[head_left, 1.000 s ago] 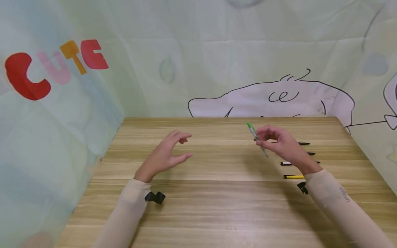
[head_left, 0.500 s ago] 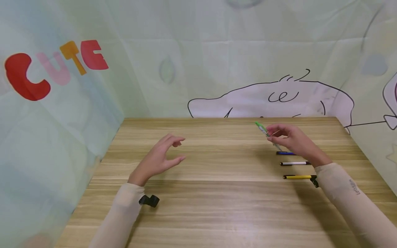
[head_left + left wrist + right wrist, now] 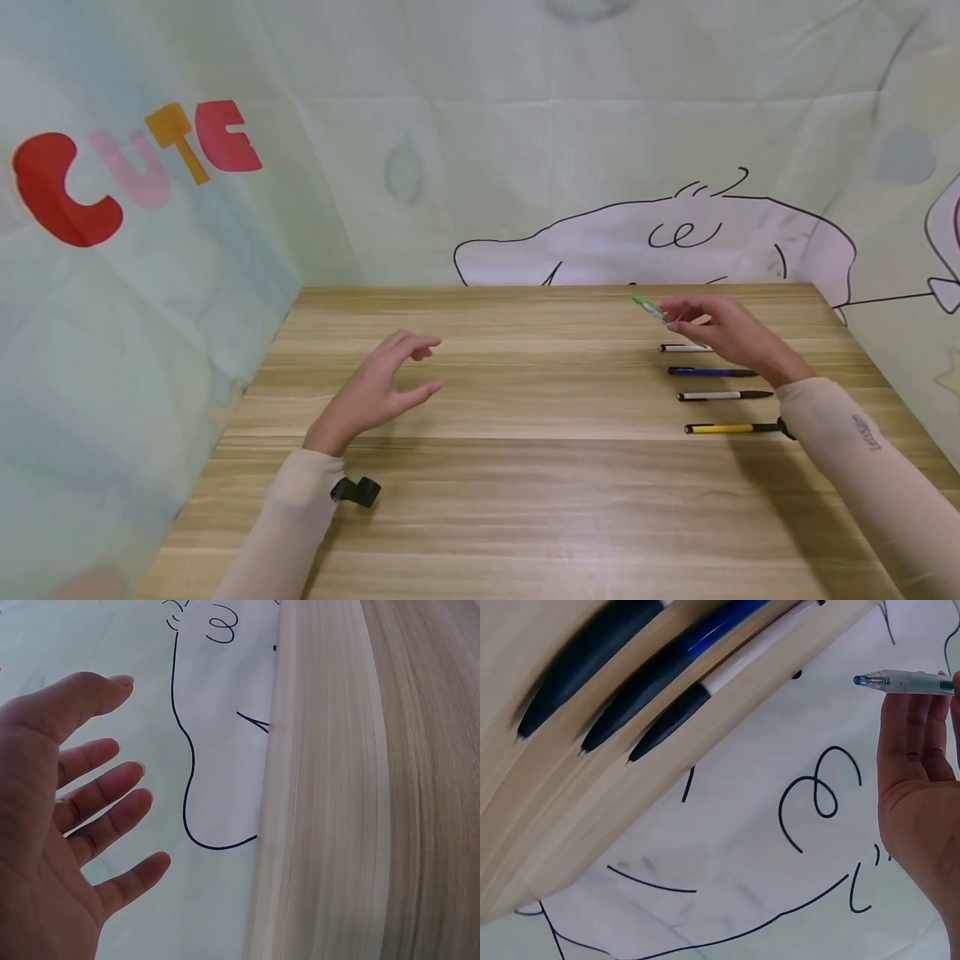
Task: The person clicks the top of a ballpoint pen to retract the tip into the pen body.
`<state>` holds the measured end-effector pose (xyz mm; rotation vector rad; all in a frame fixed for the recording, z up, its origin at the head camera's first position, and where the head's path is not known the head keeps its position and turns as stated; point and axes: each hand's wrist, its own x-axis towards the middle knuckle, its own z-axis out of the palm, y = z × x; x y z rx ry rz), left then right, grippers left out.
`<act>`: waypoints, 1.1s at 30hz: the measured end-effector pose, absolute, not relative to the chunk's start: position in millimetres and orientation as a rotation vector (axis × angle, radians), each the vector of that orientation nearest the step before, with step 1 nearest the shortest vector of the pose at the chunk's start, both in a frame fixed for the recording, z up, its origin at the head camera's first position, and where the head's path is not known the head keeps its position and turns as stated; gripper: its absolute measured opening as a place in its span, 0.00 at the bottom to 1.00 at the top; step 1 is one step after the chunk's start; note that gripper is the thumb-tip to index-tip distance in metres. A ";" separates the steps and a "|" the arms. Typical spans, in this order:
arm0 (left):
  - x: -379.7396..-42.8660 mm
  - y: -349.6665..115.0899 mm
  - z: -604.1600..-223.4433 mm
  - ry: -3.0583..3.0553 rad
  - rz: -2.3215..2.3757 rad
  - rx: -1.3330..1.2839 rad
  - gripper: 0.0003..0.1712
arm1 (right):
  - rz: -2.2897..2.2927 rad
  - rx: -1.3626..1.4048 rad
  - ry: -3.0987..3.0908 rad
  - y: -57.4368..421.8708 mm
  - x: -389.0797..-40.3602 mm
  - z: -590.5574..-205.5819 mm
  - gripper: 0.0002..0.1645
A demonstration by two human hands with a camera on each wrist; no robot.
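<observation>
Green pen (image 3: 650, 308) pinched in right hand (image 3: 729, 328), seemingly raised above table (image 3: 525, 500).

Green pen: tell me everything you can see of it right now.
The green pen is slim and plastic-looking: bright green end, whitish middle, see-through section toward a bluish tip. The right hand pinches it, fingers hiding part. In the head view it slants, green end upper left, tip lower right, apparently raised above the wood-grained table. Any print is unreadable.
</observation>
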<state>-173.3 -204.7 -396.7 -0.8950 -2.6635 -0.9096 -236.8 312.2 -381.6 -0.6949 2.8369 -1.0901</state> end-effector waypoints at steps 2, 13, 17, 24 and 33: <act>-173.0 -205.6 -397.1 -2.664 -0.903 -0.894 0.33 | -1.031 -0.735 2.878 316.2 -240.0 -384.7 0.19; -168.8 -211.9 -398.3 -2.690 -0.855 -0.871 0.33 | -0.863 -1.007 2.983 336.2 -254.1 -396.8 0.17; -167.4 -214.2 -398.7 -2.704 -0.856 -0.857 0.33 | -0.776 -1.003 2.987 341.6 -257.9 -398.5 0.16; -165.8 -218.1 -402.4 -2.695 -0.864 -0.863 0.32 | -0.527 -0.991 3.015 347.8 -263.7 -402.2 0.17; -164.3 -220.9 -404.2 -2.684 -0.870 -0.888 0.32 | -0.396 -1.004 3.041 356.0 -268.5 -407.9 0.15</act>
